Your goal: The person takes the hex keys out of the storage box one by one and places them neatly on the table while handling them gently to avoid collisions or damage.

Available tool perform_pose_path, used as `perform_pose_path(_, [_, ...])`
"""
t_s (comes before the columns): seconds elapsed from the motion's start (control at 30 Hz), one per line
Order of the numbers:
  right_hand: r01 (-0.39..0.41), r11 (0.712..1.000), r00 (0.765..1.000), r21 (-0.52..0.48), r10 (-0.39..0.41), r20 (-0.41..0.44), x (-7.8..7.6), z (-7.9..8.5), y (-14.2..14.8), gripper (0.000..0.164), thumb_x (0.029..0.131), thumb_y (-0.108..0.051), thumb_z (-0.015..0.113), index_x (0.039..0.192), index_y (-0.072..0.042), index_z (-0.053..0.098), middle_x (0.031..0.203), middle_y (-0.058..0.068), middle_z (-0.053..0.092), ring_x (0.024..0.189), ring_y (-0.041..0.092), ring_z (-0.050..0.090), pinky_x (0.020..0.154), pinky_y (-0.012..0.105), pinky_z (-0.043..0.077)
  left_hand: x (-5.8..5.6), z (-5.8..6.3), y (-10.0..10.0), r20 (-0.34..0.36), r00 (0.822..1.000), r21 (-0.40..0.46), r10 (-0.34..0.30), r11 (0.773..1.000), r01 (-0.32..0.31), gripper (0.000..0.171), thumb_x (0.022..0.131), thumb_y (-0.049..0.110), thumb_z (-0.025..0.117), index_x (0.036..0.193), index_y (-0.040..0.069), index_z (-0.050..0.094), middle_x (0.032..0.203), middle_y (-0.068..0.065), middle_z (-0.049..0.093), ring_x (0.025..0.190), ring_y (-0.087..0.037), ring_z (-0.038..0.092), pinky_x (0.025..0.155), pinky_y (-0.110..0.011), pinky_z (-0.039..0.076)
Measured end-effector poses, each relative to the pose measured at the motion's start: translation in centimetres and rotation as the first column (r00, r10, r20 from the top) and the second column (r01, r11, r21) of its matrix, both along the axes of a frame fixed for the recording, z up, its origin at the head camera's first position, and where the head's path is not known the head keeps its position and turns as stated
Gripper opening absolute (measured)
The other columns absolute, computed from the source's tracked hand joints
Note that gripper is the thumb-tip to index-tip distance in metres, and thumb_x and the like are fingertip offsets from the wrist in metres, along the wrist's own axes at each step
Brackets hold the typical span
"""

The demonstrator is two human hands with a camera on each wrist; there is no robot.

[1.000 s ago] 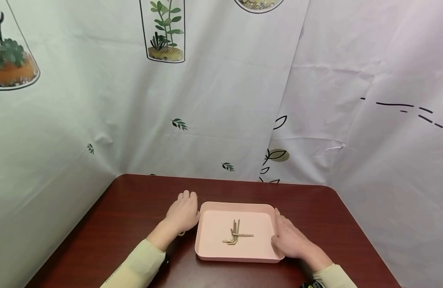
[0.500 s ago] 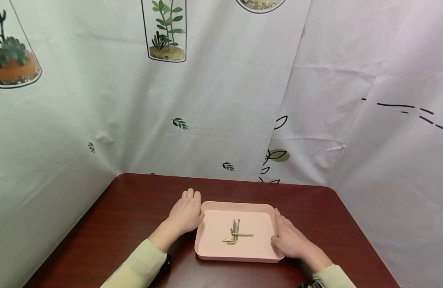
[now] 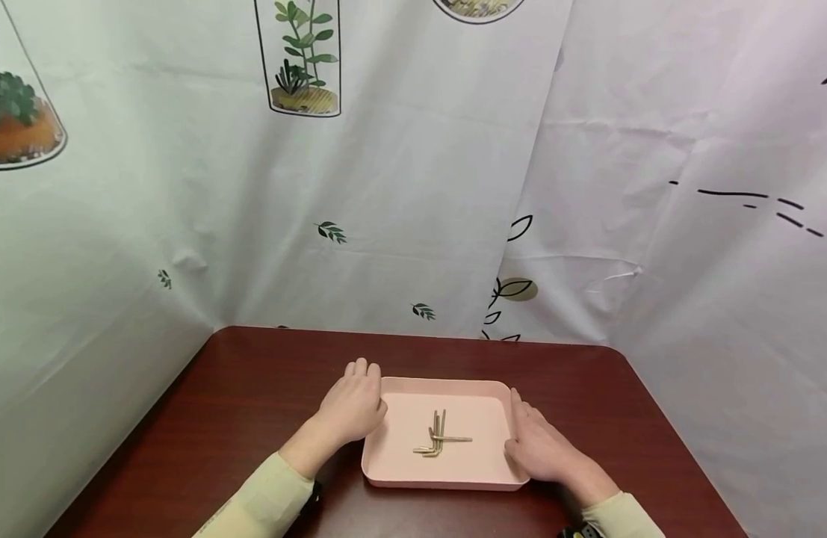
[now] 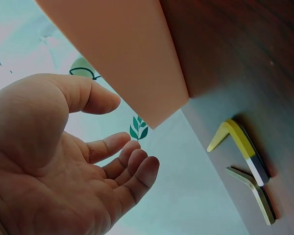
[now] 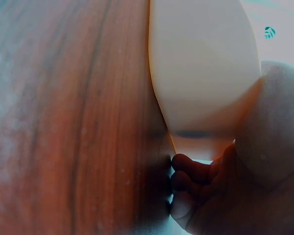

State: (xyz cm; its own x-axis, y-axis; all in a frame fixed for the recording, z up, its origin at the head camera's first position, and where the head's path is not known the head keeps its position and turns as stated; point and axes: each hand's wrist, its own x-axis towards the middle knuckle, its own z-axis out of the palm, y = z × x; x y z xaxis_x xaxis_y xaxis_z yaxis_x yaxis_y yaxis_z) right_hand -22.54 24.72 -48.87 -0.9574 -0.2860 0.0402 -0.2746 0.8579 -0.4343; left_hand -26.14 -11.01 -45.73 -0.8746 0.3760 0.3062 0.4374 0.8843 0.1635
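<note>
Several brass-coloured L-shaped hex keys (image 3: pixel 437 435) lie crossed in the pink tray (image 3: pixel 480 467). My right hand (image 3: pixel 542 446) grips the tray's right side. In the right wrist view its thumb (image 5: pixel 274 122) is at the rim and the fingertips (image 5: pixel 182 204) are low by the outer wall. My left hand (image 3: pixel 354 403) is at the tray's left rim, fingers loosely bent and holding nothing. Below it in the left wrist view, a yellowish hex key (image 4: pixel 239 142) and a duller one (image 4: pixel 255 191) rest on the table; the hand and arm hide them from the head view.
The dark red wooden table (image 3: pixel 252 403) has rounded far corners. White cloth (image 3: pixel 413 187) printed with plants hangs behind it and along both sides.
My left hand has moved right, up to the tray's left rim. A bit of yellow seen under its wrist a second ago is now hidden. The right hand and tray stay put.
</note>
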Motion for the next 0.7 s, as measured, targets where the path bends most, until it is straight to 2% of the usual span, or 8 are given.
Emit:
perform_pose_path(0.33, [0.001,1.0,1.0,-0.003,-0.001,0.009,-0.1,-0.3,0.1,0.088,0.095,-0.007,0.062,0.165,0.022,0.019,0.168,0.043,0.033,0.157,0.054,0.037,0.125,0.064,0.034,0.6,0.3,0.8,-0.008,0.999,0.0,-0.033,0.999,0.033,0.022,0.093,0.006,0.073,0.105,-0.004,0.058,0.098,-0.014,0.049,0.09,-0.03,0.048,0.073,-0.046,0.051])
perform_pose_path(0.7, [0.002,1.0,1.0,0.004,-0.002,0.002,0.0,-0.3,0.1,0.089,0.093,-0.006,0.063,0.165,0.022,0.018,0.166,0.042,0.037,0.156,0.051,0.04,0.124,0.063,0.036,1.0,0.6,1.7,-0.012,0.997,0.001,-0.078,0.997,0.078,0.021,0.092,0.006,0.07,0.106,-0.004,0.059,0.098,-0.014,0.049,0.09,-0.031,0.048,0.075,-0.046,0.052])
